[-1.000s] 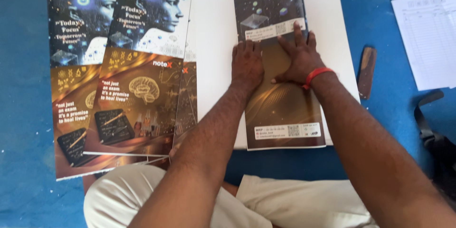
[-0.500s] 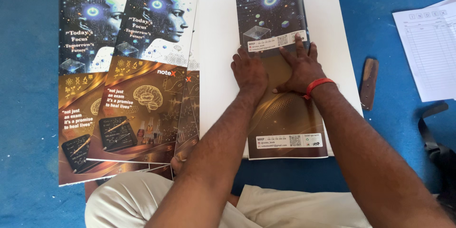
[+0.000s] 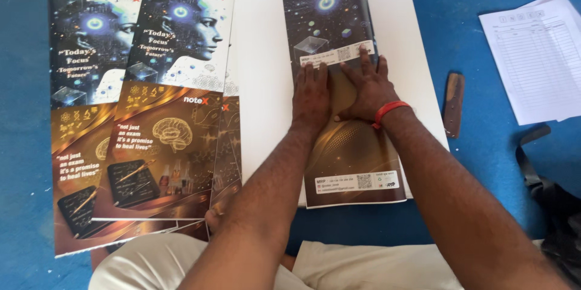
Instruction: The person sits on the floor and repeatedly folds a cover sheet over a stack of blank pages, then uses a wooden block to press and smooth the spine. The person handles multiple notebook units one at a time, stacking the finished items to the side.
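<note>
Head view
Landmark: white board [image 3: 260, 72] lying flat on the blue floor [image 3: 484, 193].
Folded cover: the dark printed cover sheet [image 3: 348, 157] lies lengthwise on the board's middle, its near end hanging just past the board's near edge.
Left hand [image 3: 311, 95]: flat, palm down on the cover sheet, fingers together, gripping nothing.
Right hand [image 3: 366, 87]: pressed flat just beside the left hand, fingers spread, a red band [image 3: 390, 111] at the wrist.
Left of the board: stack of printed covers [image 3: 139, 120], fanned and overlapping.
Right of the board: small brown wooden block [image 3: 453, 104]; farther right, ruled paper forms [image 3: 538, 54].
</note>
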